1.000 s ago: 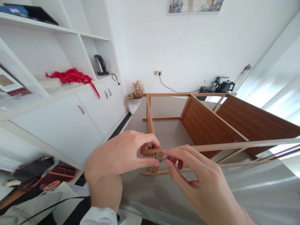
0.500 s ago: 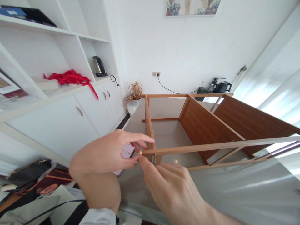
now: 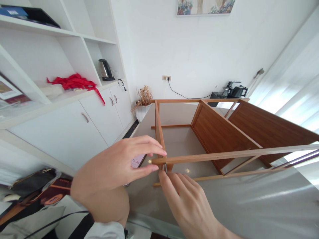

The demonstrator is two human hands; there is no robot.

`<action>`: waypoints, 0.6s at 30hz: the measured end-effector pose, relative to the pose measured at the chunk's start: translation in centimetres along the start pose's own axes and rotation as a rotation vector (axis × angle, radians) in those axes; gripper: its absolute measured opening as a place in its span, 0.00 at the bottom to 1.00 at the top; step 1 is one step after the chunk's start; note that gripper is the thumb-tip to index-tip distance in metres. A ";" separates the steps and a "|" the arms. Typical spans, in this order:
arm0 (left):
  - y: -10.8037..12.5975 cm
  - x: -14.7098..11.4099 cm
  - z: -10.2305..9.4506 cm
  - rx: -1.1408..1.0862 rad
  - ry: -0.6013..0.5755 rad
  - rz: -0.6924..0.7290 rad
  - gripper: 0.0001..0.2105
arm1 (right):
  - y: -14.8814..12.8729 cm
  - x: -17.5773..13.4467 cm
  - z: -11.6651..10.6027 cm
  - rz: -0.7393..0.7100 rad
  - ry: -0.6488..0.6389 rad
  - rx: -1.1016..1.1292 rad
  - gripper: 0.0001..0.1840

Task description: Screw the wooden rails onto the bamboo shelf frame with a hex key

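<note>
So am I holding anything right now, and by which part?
Your right hand is at the lower part of a thin metal rod, but whether it grips it is hidden. Your left hand, open by the wooden frame, holds nothing visible.

Left hand (image 3: 117, 162) was at left, wrist sharply bent, thumb and fingers parted, tips pointing right. Right hand (image 3: 188, 194) was palm-down, fingers curled, leftmost tip just beside left thumb. Right forearm (image 3: 221, 230) ran to near edge.
</note>
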State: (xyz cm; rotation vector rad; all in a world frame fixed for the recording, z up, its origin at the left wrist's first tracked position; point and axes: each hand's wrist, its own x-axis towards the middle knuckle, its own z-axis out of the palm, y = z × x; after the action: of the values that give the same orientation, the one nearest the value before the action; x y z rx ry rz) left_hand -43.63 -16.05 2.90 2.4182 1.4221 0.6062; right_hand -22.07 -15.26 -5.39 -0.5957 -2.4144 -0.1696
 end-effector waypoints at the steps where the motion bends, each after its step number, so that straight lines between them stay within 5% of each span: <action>1: 0.2 0.1 0.2 0.005 0.006 0.003 0.11 | 0.1 -0.2 0.0 -0.002 0.010 -0.009 0.15; 11: 1.6 0.7 1.6 0.084 0.063 0.027 0.09 | 1.0 -1.8 -0.1 0.023 0.088 -0.005 0.15; 18: 2.9 -0.1 3.3 0.332 0.229 0.031 0.10 | 3.1 -5.4 0.2 0.209 0.178 0.176 0.10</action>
State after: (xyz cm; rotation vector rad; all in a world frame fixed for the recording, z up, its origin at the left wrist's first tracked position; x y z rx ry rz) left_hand -39.90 -17.59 1.20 2.6994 1.6968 0.7248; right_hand -17.05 -14.45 -8.93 -0.7150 -2.1519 0.0746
